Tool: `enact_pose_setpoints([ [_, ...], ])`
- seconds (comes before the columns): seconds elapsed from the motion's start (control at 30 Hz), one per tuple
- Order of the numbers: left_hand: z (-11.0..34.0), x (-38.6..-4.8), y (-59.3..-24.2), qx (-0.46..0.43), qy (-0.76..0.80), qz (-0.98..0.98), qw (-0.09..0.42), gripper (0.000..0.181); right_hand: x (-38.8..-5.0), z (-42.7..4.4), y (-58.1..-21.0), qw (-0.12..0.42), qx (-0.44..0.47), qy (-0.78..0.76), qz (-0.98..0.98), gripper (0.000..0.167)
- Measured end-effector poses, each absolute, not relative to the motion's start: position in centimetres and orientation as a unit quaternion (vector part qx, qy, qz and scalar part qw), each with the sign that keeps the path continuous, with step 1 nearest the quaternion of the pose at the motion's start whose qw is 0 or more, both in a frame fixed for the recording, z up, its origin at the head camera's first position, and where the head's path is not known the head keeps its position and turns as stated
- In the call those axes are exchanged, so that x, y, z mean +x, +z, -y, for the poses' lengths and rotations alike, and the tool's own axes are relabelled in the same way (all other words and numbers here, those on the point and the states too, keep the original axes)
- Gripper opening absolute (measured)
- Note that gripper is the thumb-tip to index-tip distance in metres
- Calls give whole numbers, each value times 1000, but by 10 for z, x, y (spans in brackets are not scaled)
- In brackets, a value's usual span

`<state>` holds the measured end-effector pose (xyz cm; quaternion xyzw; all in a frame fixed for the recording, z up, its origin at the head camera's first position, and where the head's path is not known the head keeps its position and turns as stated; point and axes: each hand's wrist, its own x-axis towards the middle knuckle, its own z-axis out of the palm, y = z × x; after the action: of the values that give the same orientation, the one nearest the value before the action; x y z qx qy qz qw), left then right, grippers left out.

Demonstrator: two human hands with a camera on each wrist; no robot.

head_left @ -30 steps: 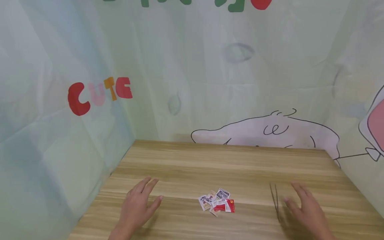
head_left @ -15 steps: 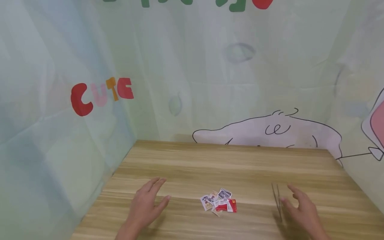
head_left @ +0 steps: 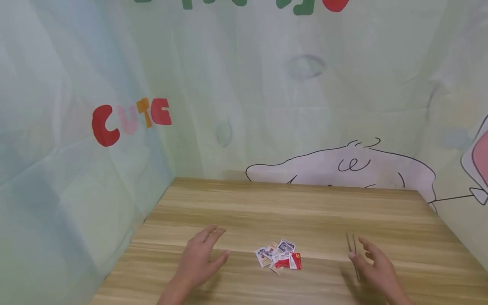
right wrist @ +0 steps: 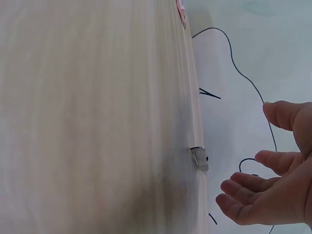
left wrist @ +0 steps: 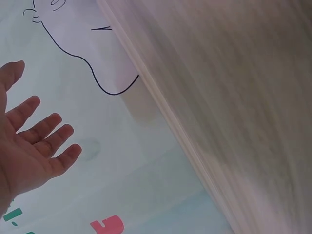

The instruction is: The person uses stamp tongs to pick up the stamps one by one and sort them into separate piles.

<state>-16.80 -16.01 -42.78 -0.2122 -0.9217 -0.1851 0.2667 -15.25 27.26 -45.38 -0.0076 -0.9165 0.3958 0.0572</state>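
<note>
A small overlapping pile of stamps (head_left: 268, 253) lies mid-table in the head view, a red one (head_left: 295, 261) at its right side. To the right of it is a pair of slim metal tweezers (head_left: 357, 274), its tips pointing away; in the right wrist view its metal end (right wrist: 200, 158) shows. My right hand (head_left: 377, 267) hovers beside the tweezers, thumb overlapping them in view; whether it touches them I cannot tell. The right wrist view shows loosely bent, spread fingers. My left hand (head_left: 198, 260) is held above the table left of the stamps, fingers relaxed and holding nothing.
The wood-grain table (head_left: 244, 203) ends against a pale printed cloth backdrop (head_left: 236, 84) at the back and both sides. A cartoon outline (head_left: 305, 165) and coloured letters are printed on the cloth.
My left hand has moved right, nearer the stamps. My right hand has moved left to the tweezers, its thumb now overlapping them. Stamps and tweezers lie as before; the view has shifted slightly.
</note>
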Motion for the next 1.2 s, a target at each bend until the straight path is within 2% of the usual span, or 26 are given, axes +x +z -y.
enact_pose_setpoints([
  [0.47, 137, -173, -437, -253, -210, 916, 232, 52, -160, -279, -457, -12, -79, 439, 895, 77],
  [0.77, 127, -177, -437, -264, -207, 920, 201, 51, -166, -280, -460, -44, -57, 456, 887, 76],
  [0.97, 119, -178, -437, -268, -202, 927, 167, 51, -172, -282, -464, -55, -55, 451, 889, 77],
  [1.2, 113, -180, -437, -277, -193, 929, 153, 52, -181, -285, -469, -42, -44, 422, 904, 74],
])
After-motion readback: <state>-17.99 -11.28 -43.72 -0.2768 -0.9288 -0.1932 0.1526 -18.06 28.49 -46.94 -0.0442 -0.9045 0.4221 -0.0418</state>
